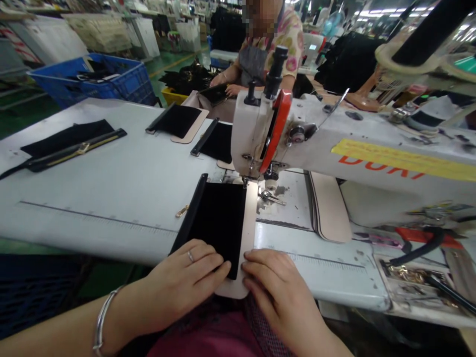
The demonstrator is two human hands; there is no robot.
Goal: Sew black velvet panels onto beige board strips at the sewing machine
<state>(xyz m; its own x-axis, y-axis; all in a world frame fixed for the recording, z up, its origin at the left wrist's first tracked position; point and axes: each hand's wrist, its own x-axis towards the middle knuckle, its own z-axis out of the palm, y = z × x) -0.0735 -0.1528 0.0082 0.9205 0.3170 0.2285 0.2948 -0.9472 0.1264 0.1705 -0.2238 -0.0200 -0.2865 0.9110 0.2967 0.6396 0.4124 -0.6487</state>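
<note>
A black fabric piece (pixel 223 208) lies on a beige panel (pixel 250 223), a dark strip along its left side. Its far end sits beneath the needle area of a white sewing machine (pixel 253 129). My left hand (pixel 189 272), with a ring and bracelet, has its fingers closed over the near left part of the black fabric; its thumb is hidden. On the right, my right hand (pixel 280 285) grips the beige panel's near edge with bent fingertips. A small gold zipper pull (pixel 182 211) lies left of the work.
Similar black-and-beige pieces (pixel 182 121) lie behind, and a zippered black piece (pixel 74 144) at left. Stacked beige panels (pixel 330 208) rest under the machine arm. A tray of metal parts (pixel 412 277) is at right. Beyond are a blue crate (pixel 126 87) and a co-worker (pixel 267 54).
</note>
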